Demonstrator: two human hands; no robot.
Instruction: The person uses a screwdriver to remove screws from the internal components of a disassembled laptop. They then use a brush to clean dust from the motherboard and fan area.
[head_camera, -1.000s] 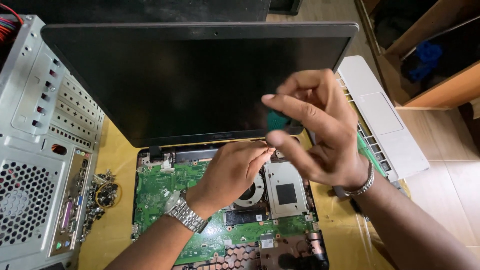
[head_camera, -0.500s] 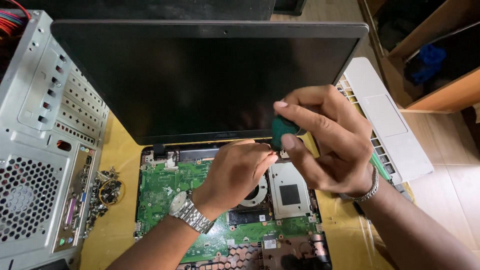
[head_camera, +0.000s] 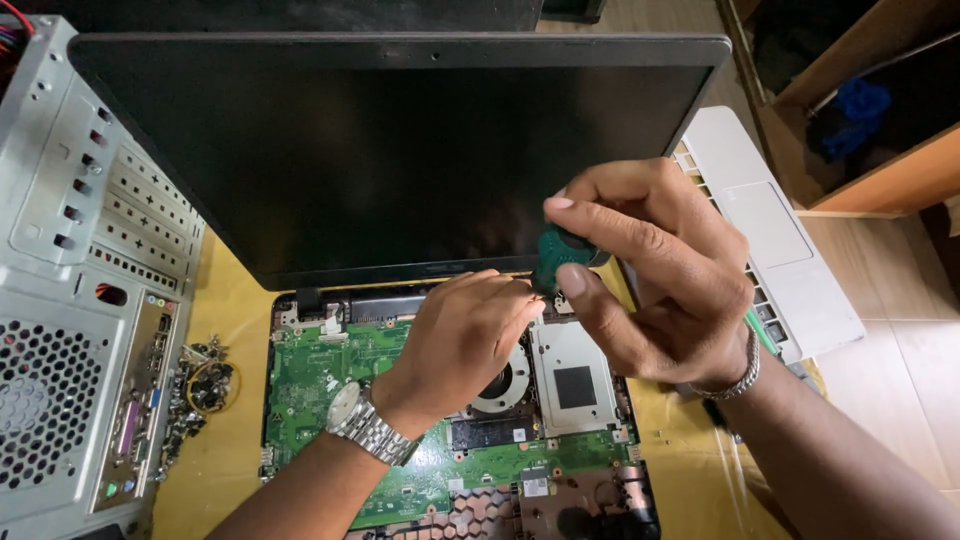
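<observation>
Right hand (head_camera: 650, 270) grips green screwdriver (head_camera: 556, 258); left hand (head_camera: 455, 335) pinches its tip near fan (head_camera: 505, 385). Could slip, gouging green board (head_camera: 320, 380) or dropping a screw.

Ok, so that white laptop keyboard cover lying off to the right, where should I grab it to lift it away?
Take the white laptop keyboard cover by its long right edge, coming from the right. That side is bare over the floor, while its left edge is tucked behind the black laptop screen and the right hand. Pinch it flat with the fingers; it looks thin.

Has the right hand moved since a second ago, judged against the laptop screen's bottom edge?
Yes. The right hand, gripping the green screwdriver handle, has come down toward the laptop screen's bottom edge.
</observation>
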